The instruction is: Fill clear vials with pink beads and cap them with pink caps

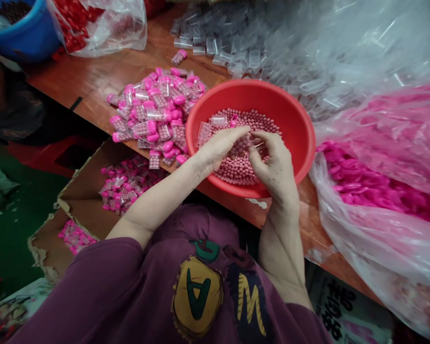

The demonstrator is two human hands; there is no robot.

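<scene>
A red plastic bowl (pixel 294 119) sits on the wooden table edge, filled with small pink beads (pixel 236 169) and a couple of clear little containers (pixel 218 120). Both my hands are inside the bowl over the beads. My left hand (pixel 220 143) has its fingers closed together against a small clear container that I can barely make out. My right hand (pixel 272 165) is curled, with fingertips pinched next to the left hand's fingers. What the right fingers hold is hidden.
A pile of filled clear containers with pink caps (pixel 157 112) lies left of the bowl. A cardboard box (pixel 82 200) below holds more. Clear empty containers (pixel 236 43) lie behind, a bag of pink caps (pixel 372 186) at right, a blue bucket (pixel 25 33) far left.
</scene>
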